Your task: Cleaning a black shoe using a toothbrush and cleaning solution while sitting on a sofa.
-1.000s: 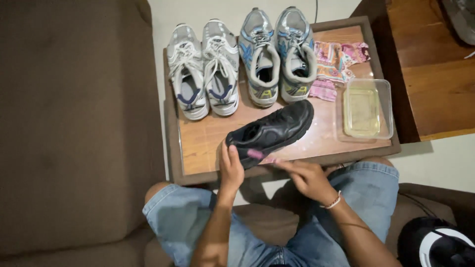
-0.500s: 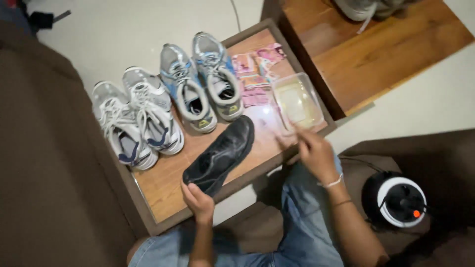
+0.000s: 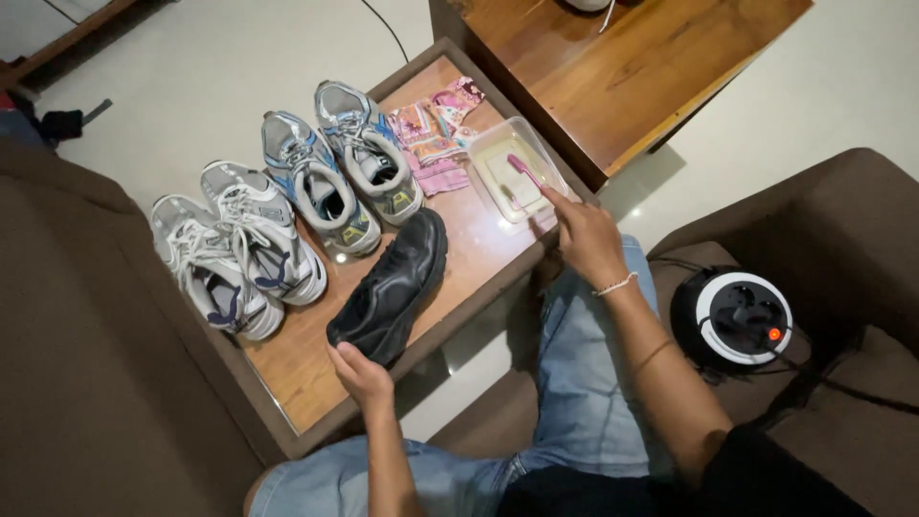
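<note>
1. Since half a second ago, the right hand (image 3: pixel 586 235) has gone from the near edge of the table (image 3: pixel 306 373) out to the clear plastic tub (image 3: pixel 512 172), and a pink toothbrush (image 3: pixel 525 172) now shows in its fingers, the brush end dipped into the pale liquid inside. A full second back, that same pink brush lay against the side of the black shoe (image 3: pixel 391 290), so the scrubbing has paused while the bristles get wet.

2. Head view, hands: the right hand is closed around the brush handle, thumb and fingers pinched together on it. The left hand (image 3: pixel 361 371) is clamped on the heel of the black shoe at the near edge of the table, fingers curled under the sole, thumb on top. It has kept that hold throughout.

3. Head view, shoe: it lies tilted on its side, toe pointing far and right toward the tub, heel just over the table's near edge.

4. Head view, surroundings: beyond the black shoe stand a white and grey pair of trainers (image 3: pixel 235 251) on the left and a blue and grey pair (image 3: pixel 335 172) beside them. A patterned pink cloth (image 3: pixel 436 129) lies between the blue pair and the tub. A round black and white device (image 3: pixel 742 318) sits on the brown sofa at the right.
</note>
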